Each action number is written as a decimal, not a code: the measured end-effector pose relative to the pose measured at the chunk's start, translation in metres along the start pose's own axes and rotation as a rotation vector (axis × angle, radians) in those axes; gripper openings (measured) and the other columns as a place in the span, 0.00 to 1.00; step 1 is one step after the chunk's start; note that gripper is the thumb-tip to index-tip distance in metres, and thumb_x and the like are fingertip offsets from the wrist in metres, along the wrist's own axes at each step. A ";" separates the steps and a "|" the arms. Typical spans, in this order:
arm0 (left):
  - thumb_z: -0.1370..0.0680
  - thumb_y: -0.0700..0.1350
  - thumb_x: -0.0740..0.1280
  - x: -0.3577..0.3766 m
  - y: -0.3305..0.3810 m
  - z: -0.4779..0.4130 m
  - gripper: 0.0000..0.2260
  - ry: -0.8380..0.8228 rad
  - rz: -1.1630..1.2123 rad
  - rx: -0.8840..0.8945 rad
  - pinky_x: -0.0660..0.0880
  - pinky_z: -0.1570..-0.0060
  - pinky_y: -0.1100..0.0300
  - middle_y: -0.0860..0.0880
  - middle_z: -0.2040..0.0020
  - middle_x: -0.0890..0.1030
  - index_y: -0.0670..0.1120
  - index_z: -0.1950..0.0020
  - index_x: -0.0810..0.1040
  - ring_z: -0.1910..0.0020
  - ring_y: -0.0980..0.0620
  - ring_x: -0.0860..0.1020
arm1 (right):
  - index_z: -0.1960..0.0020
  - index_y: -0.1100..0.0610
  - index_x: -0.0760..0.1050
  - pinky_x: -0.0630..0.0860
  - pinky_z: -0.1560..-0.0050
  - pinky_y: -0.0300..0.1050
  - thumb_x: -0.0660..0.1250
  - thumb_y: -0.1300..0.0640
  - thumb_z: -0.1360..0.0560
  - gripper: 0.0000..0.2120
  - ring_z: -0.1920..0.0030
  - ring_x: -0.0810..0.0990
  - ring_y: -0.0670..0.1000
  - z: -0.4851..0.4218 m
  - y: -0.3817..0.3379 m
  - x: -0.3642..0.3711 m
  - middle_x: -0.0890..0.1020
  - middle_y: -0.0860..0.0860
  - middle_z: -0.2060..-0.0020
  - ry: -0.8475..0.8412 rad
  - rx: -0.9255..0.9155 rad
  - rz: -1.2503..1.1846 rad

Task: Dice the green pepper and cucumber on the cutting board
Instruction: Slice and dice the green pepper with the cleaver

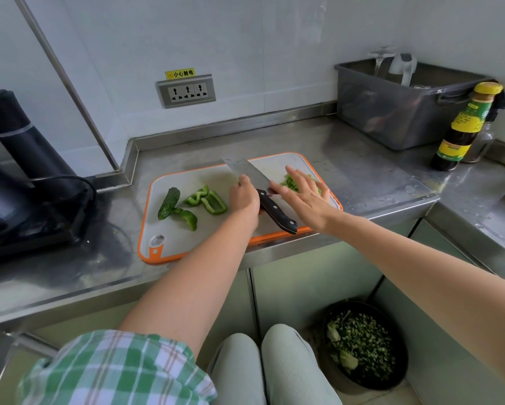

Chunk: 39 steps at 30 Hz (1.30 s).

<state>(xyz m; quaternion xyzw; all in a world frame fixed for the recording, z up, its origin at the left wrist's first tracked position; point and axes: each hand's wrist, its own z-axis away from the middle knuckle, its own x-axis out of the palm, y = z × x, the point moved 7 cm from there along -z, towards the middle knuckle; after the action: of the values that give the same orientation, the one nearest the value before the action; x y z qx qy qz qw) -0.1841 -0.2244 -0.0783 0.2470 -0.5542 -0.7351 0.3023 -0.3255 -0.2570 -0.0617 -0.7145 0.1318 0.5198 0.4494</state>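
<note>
Two risks are being carried at this moment, both arising from the knife (249, 172). Its blade is being held tilted above the cutting board (187, 244), with the black handle free and pointing back toward the person. Because the knife is being gripped near the heel of the blade rather than by the handle, a slip is being invited, and it could be dropped onto the board or over the counter edge. The right thumb appears to be resting against the blade, so a cut is being risked if either hand is shifted carelessly.

The left hand (244, 198) is being curled round the knife where blade meets handle; its fingertips are hidden, so the exact grip cannot be told. The right hand (303, 195) is being held spread, fingers straight and apart, above the diced green pile (287, 182) at the board's far right corner. Whether the fingers are touching that pile cannot be told.

The cucumber (168, 203) and the green pepper strips (214, 203) are lying uncut on the board's left half, just beside each other and apart from both hands.
</note>
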 end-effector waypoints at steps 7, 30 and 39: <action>0.17 0.48 0.52 -0.008 0.008 -0.001 0.15 0.010 -0.089 0.067 0.78 0.53 0.47 0.37 0.44 0.78 0.40 0.45 0.73 0.48 0.38 0.77 | 0.24 0.42 0.59 0.39 0.27 0.53 0.43 0.36 0.20 0.27 0.25 0.45 0.47 0.001 -0.006 -0.009 0.50 0.45 0.23 0.052 0.048 -0.047; 0.26 0.55 0.66 -0.078 0.021 -0.014 0.16 0.109 -1.462 0.667 0.64 0.41 0.53 0.45 0.41 0.75 0.50 0.41 0.78 0.38 0.42 0.65 | 0.55 0.61 0.69 0.66 0.78 0.37 0.60 0.64 0.22 0.03 0.78 0.68 0.51 -0.009 -0.027 0.008 0.74 0.57 0.72 -0.056 0.230 -0.543; 0.22 0.46 0.65 -0.069 0.015 -0.012 0.11 0.005 -1.217 0.749 0.72 0.48 0.54 0.42 0.45 0.76 0.46 0.44 0.83 0.47 0.42 0.76 | 0.57 0.56 0.67 0.67 0.74 0.39 0.58 0.62 0.24 0.04 0.76 0.71 0.51 -0.005 0.015 -0.024 0.74 0.53 0.71 0.149 0.317 -0.323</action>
<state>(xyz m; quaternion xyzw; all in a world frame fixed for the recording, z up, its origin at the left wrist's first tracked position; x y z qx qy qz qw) -0.1252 -0.1861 -0.0656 0.6012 -0.5328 -0.5331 -0.2654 -0.3424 -0.2761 -0.0481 -0.6832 0.1288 0.3597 0.6223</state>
